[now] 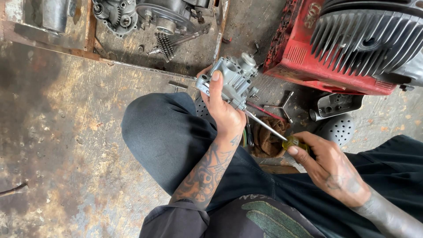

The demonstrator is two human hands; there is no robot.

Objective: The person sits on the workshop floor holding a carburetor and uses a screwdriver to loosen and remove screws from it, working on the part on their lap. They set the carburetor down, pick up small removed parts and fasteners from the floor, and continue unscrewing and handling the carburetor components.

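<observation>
1. The left hand (pixel 224 112) grips a small grey cast-metal engine part (pixel 231 79), fingers wrapped behind it and the thumb pressed flat along its near face; the part is held up in the air above the left knee, at the middle of the scene
2. The right hand (pixel 328 165) closes around the yellow handle of a screwdriver (pixel 273 130), fingers curled tight on it and the thumb on top; the steel shaft runs up and to the left, its tip meeting the lower edge of the engine part
3. A shallow rusty metal tray (pixel 90 33) lies at the far left; it holds an engine casing with exposed gears (pixel 116 15), a toothed shaft (pixel 169 44) near its middle, and a few loose small bits
4. A red plastic crate (pixel 308 57) stands at the far right with a finned grey cylinder (pixel 370 37) sitting in it, rising above the rim
5. Just near of the crate, on the stained concrete floor (pixel 57 132), lie a three-armed wrench (pixel 282 108), a small open metal cover (pixel 337 105) and a perforated grey dome (pixel 337 130)
6. A brown rag (pixel 266 141) sits under the screwdriver shaft, between the two legs
</observation>
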